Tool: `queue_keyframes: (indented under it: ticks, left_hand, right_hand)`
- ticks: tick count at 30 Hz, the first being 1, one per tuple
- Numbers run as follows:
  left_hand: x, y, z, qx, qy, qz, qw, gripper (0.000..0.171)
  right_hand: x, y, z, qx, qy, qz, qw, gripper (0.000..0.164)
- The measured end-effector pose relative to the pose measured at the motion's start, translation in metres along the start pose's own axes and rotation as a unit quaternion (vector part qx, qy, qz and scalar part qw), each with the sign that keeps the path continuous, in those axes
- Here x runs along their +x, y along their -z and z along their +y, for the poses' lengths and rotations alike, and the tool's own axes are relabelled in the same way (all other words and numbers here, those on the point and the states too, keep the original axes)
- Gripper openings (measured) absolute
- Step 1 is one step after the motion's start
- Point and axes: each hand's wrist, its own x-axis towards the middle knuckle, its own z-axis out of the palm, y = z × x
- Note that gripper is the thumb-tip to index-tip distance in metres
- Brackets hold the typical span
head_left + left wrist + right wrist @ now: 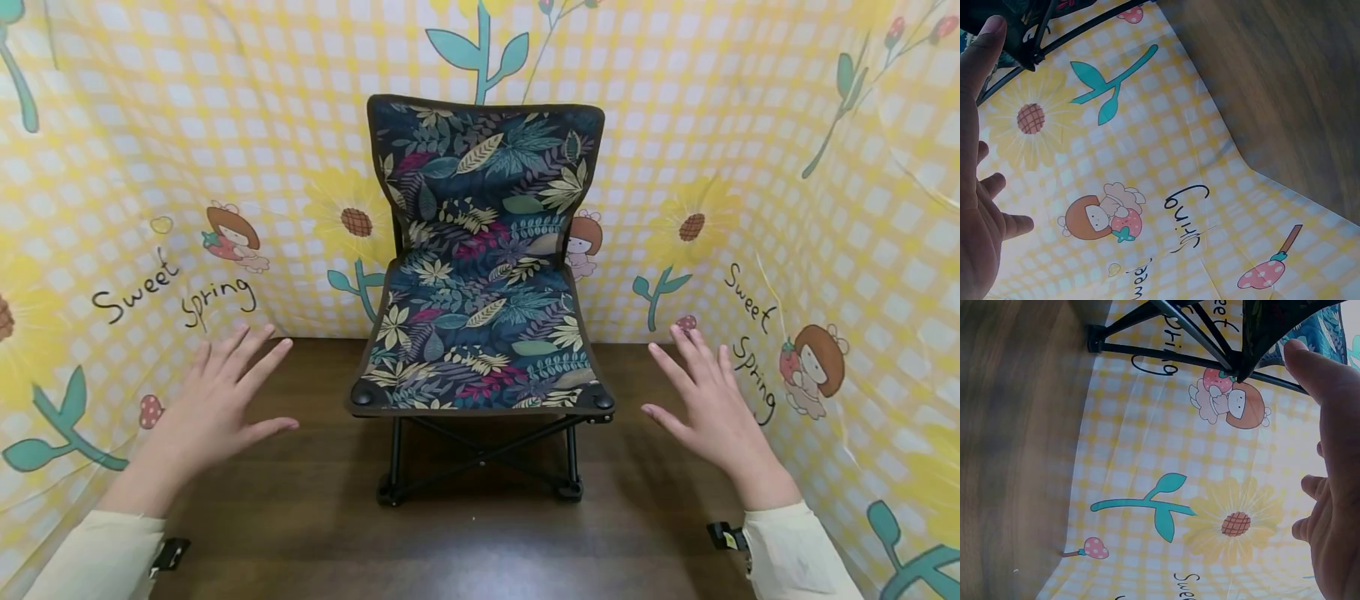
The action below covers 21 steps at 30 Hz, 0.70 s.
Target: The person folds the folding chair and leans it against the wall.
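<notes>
A small folding chair point(480, 333) with dark leaf-print fabric stands unfolded on the floor, its backrest toward the back wall. Black crossed legs point(482, 461) hold up the seat. To the left of the chair my left hand point(225, 400) hovers with fingers spread, apart from it. On the other side my right hand point(708, 400) is held out the same way, touching nothing. Parts of the chair's dark frame show beyond the thumb in the left wrist view point(1035, 59) and near the thumb in the right wrist view point(1235, 362).
Yellow checked cloth point(285, 100) printed with sunflowers and "Sweet Spring" lettering hangs behind the chair and along both sides. Brown wood-look floor point(480, 550) lies under the chair and in front of it. Small black devices sit at both sleeve cuffs.
</notes>
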Motion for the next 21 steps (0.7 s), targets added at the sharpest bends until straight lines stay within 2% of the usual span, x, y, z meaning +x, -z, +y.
queue_keyframes:
  ticks: [9, 16, 21]
  left_hand:
    - [0.003, 0.001, 0.007, -0.027, -0.025, 0.034, 0.9987, 0.103]
    - [0.007, -0.003, 0.013, -0.07, -0.061, 0.09, 0.9916, 0.099]
    - [0.009, -0.003, 0.025, -0.092, -0.067, 0.103, 0.9882, 0.098]
  right_hand:
    - [0.003, 0.005, -0.005, 0.0, 0.01, 0.008, 1.0, 0.084]
    - [0.003, 0.011, -0.013, 0.006, 0.018, 0.014, 1.0, 0.083]
    - [0.003, 0.014, -0.018, 0.004, 0.027, 0.019, 0.999, 0.083]
